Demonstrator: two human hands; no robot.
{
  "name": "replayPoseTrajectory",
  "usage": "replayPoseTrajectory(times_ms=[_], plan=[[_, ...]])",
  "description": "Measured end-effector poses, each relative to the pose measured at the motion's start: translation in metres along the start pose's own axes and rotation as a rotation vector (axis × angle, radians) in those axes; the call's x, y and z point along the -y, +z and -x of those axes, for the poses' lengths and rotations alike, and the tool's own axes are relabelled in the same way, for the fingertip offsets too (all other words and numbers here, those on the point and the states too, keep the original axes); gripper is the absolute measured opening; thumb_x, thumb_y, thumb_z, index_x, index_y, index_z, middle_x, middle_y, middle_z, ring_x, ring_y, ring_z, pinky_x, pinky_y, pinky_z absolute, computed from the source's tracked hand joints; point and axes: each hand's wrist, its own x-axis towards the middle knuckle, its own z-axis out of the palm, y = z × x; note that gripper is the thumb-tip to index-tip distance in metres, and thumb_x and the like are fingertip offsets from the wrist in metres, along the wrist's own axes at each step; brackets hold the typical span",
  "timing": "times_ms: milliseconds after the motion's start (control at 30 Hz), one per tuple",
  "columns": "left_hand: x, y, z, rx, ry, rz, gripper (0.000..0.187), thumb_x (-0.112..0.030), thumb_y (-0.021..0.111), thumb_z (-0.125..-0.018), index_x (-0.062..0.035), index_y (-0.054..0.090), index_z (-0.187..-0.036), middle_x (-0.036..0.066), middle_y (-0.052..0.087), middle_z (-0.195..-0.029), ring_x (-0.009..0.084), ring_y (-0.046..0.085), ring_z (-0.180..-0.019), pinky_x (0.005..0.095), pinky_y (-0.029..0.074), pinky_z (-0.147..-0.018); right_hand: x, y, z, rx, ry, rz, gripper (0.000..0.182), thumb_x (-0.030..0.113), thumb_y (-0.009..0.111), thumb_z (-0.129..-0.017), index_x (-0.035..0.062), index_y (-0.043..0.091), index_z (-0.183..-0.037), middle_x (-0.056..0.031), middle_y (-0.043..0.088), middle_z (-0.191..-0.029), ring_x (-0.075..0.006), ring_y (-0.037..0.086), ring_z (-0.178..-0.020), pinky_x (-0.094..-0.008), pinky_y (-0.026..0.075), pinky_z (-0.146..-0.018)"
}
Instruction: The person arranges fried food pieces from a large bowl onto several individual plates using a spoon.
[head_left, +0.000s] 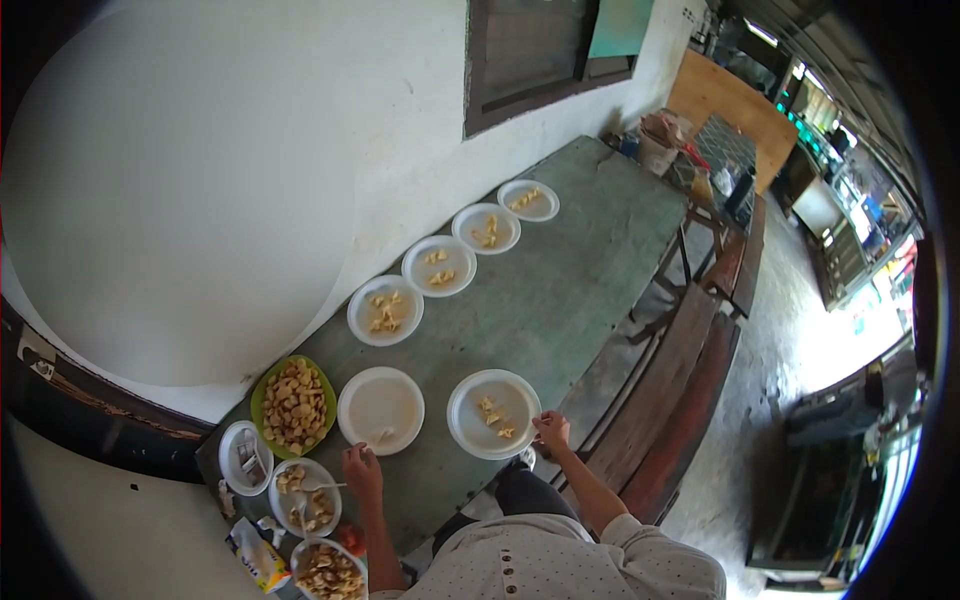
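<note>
The long weathered green desk (560,300) runs from 7 o'clock toward 1 o'clock along a pale plastered wall (300,170). The person stands at its near end, at 6 o'clock in the head view.

The right hand (551,430) rests on the 4 o'clock rim of a round white plastic plate holding a few yellow food pieces (494,413); fingers are curled at the rim, but whether they pinch it cannot be told. This plate sits on the desk just in front of the person.

The left hand (361,466) lies at the 6 o'clock edge of a second round white plastic plate, nearly bare (381,409), which carries one small piece at its near rim. The fingers point toward that piece; the grip itself cannot be told.

At 9 o'clock from that plate stands a green round plate heaped with golden fried pieces (293,405). Toward 7 o'clock are small white bowls of similar food (305,497), one with a spoon.

Four more white plates with a few yellow pieces each (385,311) stand in a row beside the wall, running toward 1 o'clock. A dark wooden bench (690,390) runs alongside the desk at 3 o'clock.
</note>
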Motion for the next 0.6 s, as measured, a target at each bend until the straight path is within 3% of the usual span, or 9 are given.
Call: replayPoseTrajectory(times_ms=[67,133,300,333,600], plan=[[-0.028,0.021,-0.003,0.002,-0.059,0.029,0.014,-0.010,0.055,-0.077,-0.0045,0.058,-0.090,0.011,0.051,-0.086,0.0269,0.054,-0.078,0.0371,0.044,-0.067,0.008,-0.017,-0.035,0.001,0.031,-0.003,0.016,0.008,0.065,-0.073,-0.0038,0.056,-0.080,-0.0092,0.061,-0.062,-0.0135,0.058,-0.045,-0.0255,0.046,-0.037],[-0.055,0.042,-0.006,-0.064,0.038,0.035,0.013,-0.010,0.054,-0.077,-0.0040,0.058,-0.089,0.012,0.052,-0.085,0.0271,0.054,-0.077,0.0366,0.044,-0.067,0.008,-0.033,-0.075,-0.013,-0.011,0.026,0.018,0.009,0.065,-0.073,-0.0043,0.056,-0.081,-0.0104,0.061,-0.062,-0.0150,0.059,-0.046,-0.0251,0.045,-0.035],[-0.111,0.074,-0.017,-0.040,-0.058,0.061,0.013,-0.010,0.054,-0.078,-0.0036,0.058,-0.089,0.012,0.052,-0.085,0.0269,0.055,-0.073,0.0358,0.045,-0.065,0.034,-0.069,-0.149,-0.135,0.084,-0.051,0.017,0.009,0.063,-0.073,-0.0059,0.055,-0.078,-0.0128,0.061,-0.064,-0.0197,0.061,-0.046,-0.0268,0.047,-0.036],[-0.115,0.076,-0.017,-0.038,-0.076,0.086,0.013,-0.011,0.054,-0.078,-0.0036,0.058,-0.089,0.012,0.053,-0.085,0.0267,0.056,-0.071,0.0357,0.045,-0.064,0.036,-0.075,-0.160,-0.171,0.154,-0.046,0.017,0.009,0.062,-0.073,-0.0065,0.055,-0.075,-0.0130,0.060,-0.062,-0.0200,0.061,-0.046,-0.0277,0.049,-0.038],[-0.103,0.070,-0.027,-0.053,-0.053,-0.028,0.013,-0.010,0.054,-0.078,-0.0037,0.059,-0.088,0.011,0.054,-0.084,0.0257,0.056,-0.070,0.0355,0.045,-0.064,0.044,-0.097,-0.220,-0.272,0.134,-0.086,0.016,0.009,0.062,-0.075,-0.0037,0.052,-0.076,-0.0123,0.059,-0.065,-0.0202,0.059,-0.044,-0.0282,0.048,-0.035]])
